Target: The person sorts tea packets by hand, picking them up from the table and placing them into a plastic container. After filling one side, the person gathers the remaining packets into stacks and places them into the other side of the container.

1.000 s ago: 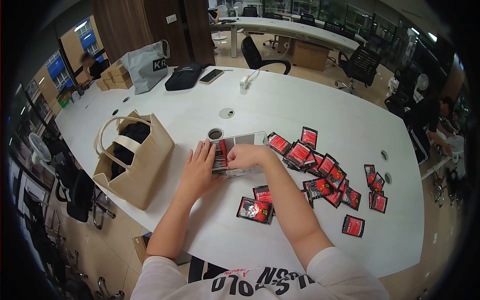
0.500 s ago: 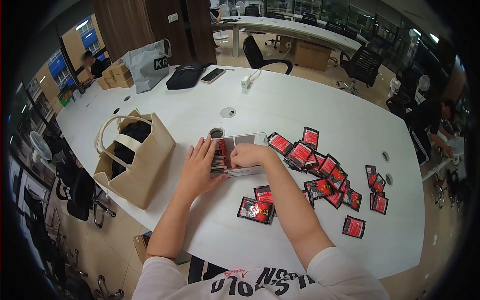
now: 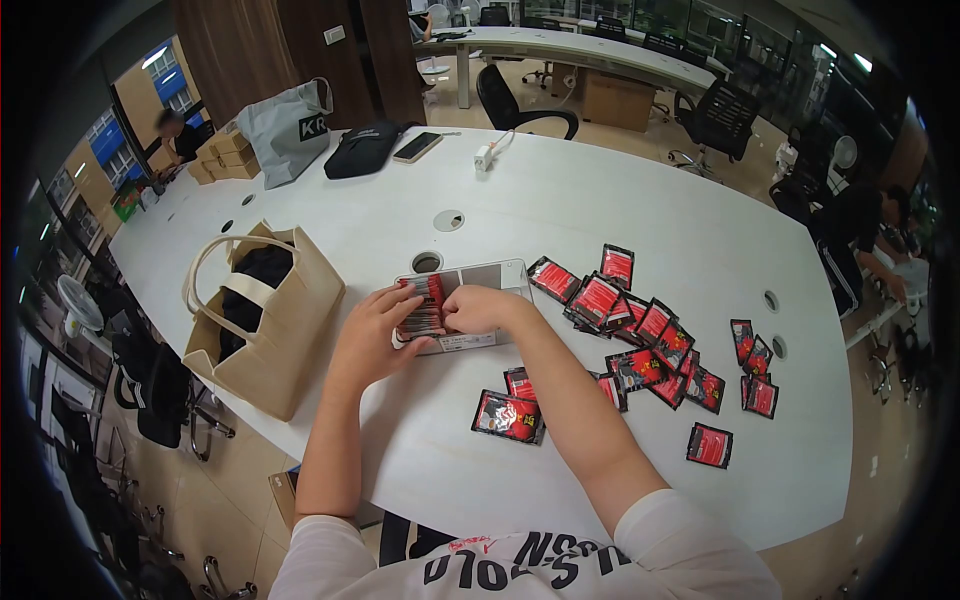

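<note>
A white rectangular box (image 3: 512, 274) lies on the table in front of me, with a row of red-and-black sachets (image 3: 427, 294) standing on edge in its left part. My left hand (image 3: 372, 328) rests over the box's left end, fingers stretched out and the thumb along the near side. Inside the box, my right hand (image 3: 478, 308) is closed against the right end of that row; its fingertips are hidden. To the right, a loose heap of the same sachets (image 3: 640, 325) is spread on the table. A few more sachets (image 3: 508, 415) lie near my right forearm.
A cream tote bag (image 3: 300, 350) with dark cloth inside stands at the left. Farther back are a grey bag (image 3: 288, 135), a black pouch (image 3: 362, 150), a phone (image 3: 418, 147) and a white charger (image 3: 484, 158). Another person (image 3: 850, 235) bends at the far right.
My left hand has shifted slightly, its fingers lower and less upright over the box end. My right hand has moved left, closer against the sachet row. The view has turned slightly.
</note>
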### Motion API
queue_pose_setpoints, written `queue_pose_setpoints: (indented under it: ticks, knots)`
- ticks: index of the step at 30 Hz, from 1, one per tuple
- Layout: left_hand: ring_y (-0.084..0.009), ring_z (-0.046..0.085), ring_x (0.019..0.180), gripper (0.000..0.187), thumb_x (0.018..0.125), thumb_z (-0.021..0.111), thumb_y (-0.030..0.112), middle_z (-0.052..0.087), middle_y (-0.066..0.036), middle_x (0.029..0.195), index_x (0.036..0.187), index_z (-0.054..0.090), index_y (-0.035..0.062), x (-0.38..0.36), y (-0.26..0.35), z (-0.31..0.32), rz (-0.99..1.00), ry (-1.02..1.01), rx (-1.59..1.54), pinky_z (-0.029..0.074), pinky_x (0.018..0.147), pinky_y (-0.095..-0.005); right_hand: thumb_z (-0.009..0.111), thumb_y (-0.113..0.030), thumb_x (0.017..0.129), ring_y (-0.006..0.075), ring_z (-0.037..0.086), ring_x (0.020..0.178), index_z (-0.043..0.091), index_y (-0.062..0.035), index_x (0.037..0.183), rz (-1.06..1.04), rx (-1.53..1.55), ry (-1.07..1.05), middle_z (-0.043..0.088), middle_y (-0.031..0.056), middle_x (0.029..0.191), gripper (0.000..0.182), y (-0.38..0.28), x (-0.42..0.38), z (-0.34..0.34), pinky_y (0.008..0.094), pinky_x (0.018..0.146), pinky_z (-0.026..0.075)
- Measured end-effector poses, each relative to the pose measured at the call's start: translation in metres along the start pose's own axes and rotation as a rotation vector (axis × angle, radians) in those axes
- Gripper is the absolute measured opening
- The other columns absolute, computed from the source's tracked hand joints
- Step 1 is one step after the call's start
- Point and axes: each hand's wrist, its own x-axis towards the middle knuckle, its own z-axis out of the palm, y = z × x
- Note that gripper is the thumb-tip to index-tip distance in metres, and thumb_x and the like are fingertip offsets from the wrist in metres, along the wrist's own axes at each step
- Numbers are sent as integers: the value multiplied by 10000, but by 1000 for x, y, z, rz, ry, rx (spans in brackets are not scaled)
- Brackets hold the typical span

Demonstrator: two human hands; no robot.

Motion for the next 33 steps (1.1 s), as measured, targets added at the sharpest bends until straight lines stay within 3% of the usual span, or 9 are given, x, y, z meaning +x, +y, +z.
queue_pose_setpoints:
  ticks: [8, 11, 14, 17, 20, 23, 26, 30, 33]
  knots:
    - [-341, 623, 1285, 460, 809, 875, 176, 665, -124, 1401, 1233, 736, 65, -3, -21, -8, -98, -14, -158, 528, 1064, -427, 678, -284, 846, 184, 629, 686, 803, -32, 888, 98, 80, -106, 703, 86, 732, 285, -10, -16, -17, 376, 667, 496]
    - [-343, 623, 1281, 459, 800, 882, 177, 665, -120, 1403, 1223, 741, 67, -3, -23, -10, -78, -37, -201, 523, 1069, -428, 690, -307, 854, 171, 589, 639, 792, -24, 842, 3, 110, -76, 670, 68, 680, 302, -17, -17, -12, 378, 636, 471]
    - [-343, 575, 1354, 529, 784, 896, 195, 628, -123, 1459, 1269, 722, 75, -3, -26, -11, -49, -71, -230, 495, 1110, -442, 690, -316, 861, 172, 592, 639, 795, -29, 844, 34, 84, -109, 670, 65, 678, 307, -13, -15, -14, 369, 640, 472]
    - [-339, 453, 1483, 745, 729, 933, 198, 530, -129, 1571, 1408, 643, 94, -1, -16, -15, 3, -88, -164, 403, 1203, -487, 683, -312, 869, 179, 603, 649, 804, -35, 847, 36, 102, -85, 680, 76, 687, 303, -7, -11, -11, 363, 648, 481]
    - [-330, 317, 1569, 960, 720, 940, 280, 420, -130, 1655, 1548, 492, 92, 1, -3, -7, 46, -125, 41, 292, 1267, -527, 677, -299, 871, 186, 619, 662, 809, -35, 856, -13, 93, -68, 698, 91, 705, 296, -12, -11, -8, 358, 656, 488]
    - [-328, 288, 1582, 1061, 736, 926, 345, 358, -123, 1690, 1607, 382, 77, -3, 7, 14, -41, -169, 140, 254, 1279, -536, 667, -289, 872, 191, 632, 669, 809, -28, 867, -6, 91, -60, 714, 103, 723, 297, -12, -12, -9, 369, 665, 495]
    - [-316, 263, 1592, 1076, 763, 905, 385, 319, -142, 1704, 1618, 343, 53, -3, 10, 17, -88, -184, 158, 251, 1280, -531, 605, -265, 906, 191, 612, 671, 776, -3, 879, -14, 44, -66, 684, 83, 707, 314, -14, -15, -12, 364, 669, 494]
    - [-311, 280, 1586, 1074, 777, 896, 410, 338, -162, 1690, 1617, 338, 40, -2, 14, 17, -72, -62, 166, 268, 1272, -532, 602, -232, 911, 230, 680, 769, 753, -8, 926, 55, 14, 28, 733, 122, 819, 271, -10, -14, -15, 379, 748, 543]
    - [-327, 298, 1576, 1080, 778, 894, 436, 355, -162, 1681, 1617, 339, 43, -3, 8, 20, -106, -140, 198, 285, 1262, -538, 611, -226, 900, 273, 714, 866, 742, -16, 997, 87, -55, 124, 757, 155, 927, 267, -3, -13, -17, 398, 822, 562]
